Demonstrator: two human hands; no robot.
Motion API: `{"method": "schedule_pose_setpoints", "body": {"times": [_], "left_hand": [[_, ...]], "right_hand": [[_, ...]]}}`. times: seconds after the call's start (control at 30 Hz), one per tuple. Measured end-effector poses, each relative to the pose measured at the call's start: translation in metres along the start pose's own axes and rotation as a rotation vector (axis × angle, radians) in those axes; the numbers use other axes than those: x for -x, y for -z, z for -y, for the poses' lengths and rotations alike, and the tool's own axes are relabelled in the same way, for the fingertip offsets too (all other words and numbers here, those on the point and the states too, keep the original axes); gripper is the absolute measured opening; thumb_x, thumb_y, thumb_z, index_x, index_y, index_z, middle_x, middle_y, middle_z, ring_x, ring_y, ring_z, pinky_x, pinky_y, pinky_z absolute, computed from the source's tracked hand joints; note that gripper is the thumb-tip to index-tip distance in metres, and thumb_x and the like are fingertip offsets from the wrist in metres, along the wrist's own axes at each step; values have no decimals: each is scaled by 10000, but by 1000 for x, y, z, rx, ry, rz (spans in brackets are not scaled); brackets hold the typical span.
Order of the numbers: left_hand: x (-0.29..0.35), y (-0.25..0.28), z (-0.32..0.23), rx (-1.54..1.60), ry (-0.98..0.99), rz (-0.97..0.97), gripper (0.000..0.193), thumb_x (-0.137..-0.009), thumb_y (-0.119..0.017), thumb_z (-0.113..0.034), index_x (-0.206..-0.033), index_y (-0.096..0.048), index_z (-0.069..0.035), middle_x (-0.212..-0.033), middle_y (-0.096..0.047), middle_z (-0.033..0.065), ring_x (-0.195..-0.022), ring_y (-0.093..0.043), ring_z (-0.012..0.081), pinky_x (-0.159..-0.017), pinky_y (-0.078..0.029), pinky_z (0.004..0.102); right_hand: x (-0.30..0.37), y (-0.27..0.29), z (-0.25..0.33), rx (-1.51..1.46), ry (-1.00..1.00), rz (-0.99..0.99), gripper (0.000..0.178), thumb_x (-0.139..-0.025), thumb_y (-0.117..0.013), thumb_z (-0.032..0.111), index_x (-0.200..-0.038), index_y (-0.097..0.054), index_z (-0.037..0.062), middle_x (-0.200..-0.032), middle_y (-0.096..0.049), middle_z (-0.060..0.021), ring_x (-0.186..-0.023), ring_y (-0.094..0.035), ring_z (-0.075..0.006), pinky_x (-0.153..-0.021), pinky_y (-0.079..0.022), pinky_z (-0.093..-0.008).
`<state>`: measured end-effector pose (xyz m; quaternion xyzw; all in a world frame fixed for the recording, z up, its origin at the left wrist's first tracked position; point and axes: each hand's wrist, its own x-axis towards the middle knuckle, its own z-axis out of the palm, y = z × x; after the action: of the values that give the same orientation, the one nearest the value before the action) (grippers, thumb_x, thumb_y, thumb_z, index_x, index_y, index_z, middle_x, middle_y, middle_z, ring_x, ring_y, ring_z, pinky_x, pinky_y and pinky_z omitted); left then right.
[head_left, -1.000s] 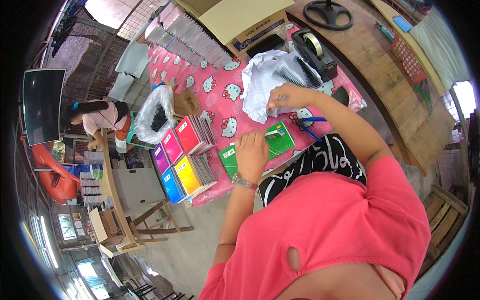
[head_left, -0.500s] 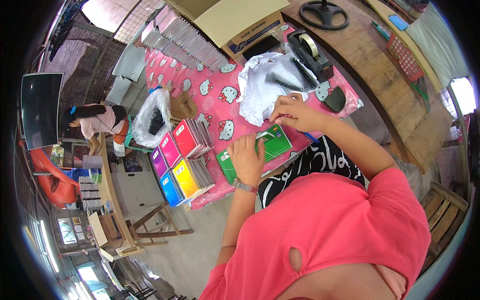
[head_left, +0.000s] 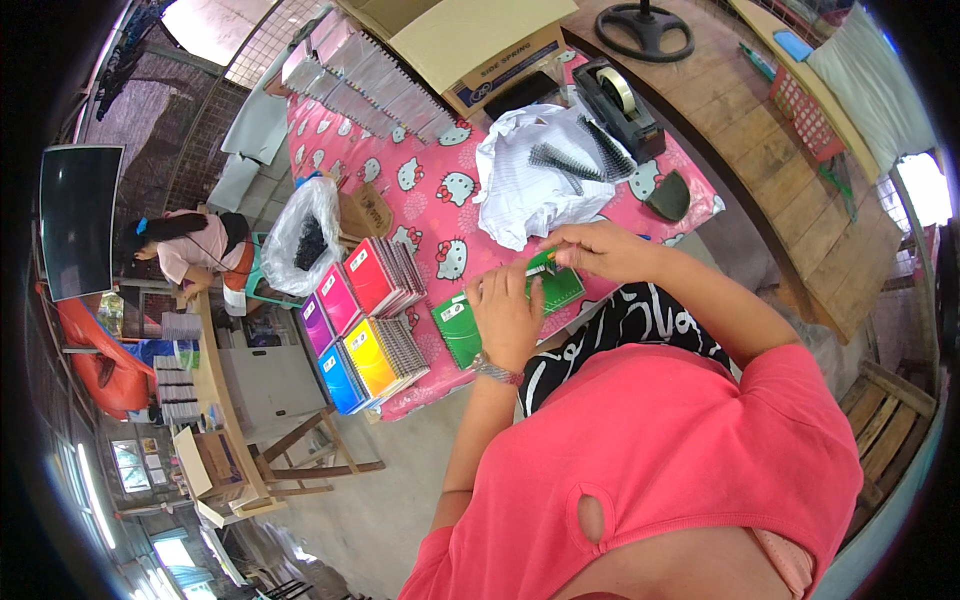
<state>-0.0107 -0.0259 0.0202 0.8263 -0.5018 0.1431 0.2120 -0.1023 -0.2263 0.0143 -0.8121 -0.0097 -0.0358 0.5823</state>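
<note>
A green notebook (head_left: 458, 331) lies at the table's near edge, partly covered by both my hands. My left hand (head_left: 507, 315) rests on its cover, fingers reaching toward the far edge and thumb apart. At the notebook's far right corner, my right hand (head_left: 592, 250) has its fingers bent and close together along the edge; what they pinch there is too small to make out. Left of the notebook stand stacks of spiral notebooks: red (head_left: 372, 277), pink (head_left: 340, 298), purple (head_left: 317, 324), yellow (head_left: 370, 357) and blue (head_left: 342, 379).
Black binding coils (head_left: 565, 165) lie on crumpled white paper (head_left: 510, 200) beyond my hands. A tape dispenser (head_left: 625, 110), a cardboard box (head_left: 500, 65) and piled notebooks (head_left: 365, 75) stand farther back. A plastic bag (head_left: 305, 240) sits at left. Another person (head_left: 195, 245) works at a table.
My right hand has come down from just above the notebook's far edge onto its right corner, its fingers extending more to the left. My left hand has shifted slightly right across the cover.
</note>
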Motion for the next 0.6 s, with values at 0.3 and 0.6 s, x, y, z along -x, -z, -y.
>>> {"method": "schedule_pose_setpoints", "body": {"times": [0.3, 0.6], "left_hand": [[1, 2, -5, 22, -51, 65, 271, -848, -667, -169, -1088, -587, -70, -997, -630, 89, -977, -582, 278, -956, -367, 457], [10, 1, 1, 69, -85, 88, 261, -857, -675, -189, -1074, -579, -78, -1013, -636, 86, -996, -591, 269, -1008, -348, 489]], "right_hand": [[8, -5, 25, 117, 26, -43, 255, -945, -621, 229, -1139, -575, 71, -918, -650, -128, -847, -648, -262, -756, -505, -383], [8, 45, -62, 523, -98, -487, 257, -891, -627, 284, -976, -646, 42, -907, -646, -193, -865, -647, -363, -773, -519, -458]]}}
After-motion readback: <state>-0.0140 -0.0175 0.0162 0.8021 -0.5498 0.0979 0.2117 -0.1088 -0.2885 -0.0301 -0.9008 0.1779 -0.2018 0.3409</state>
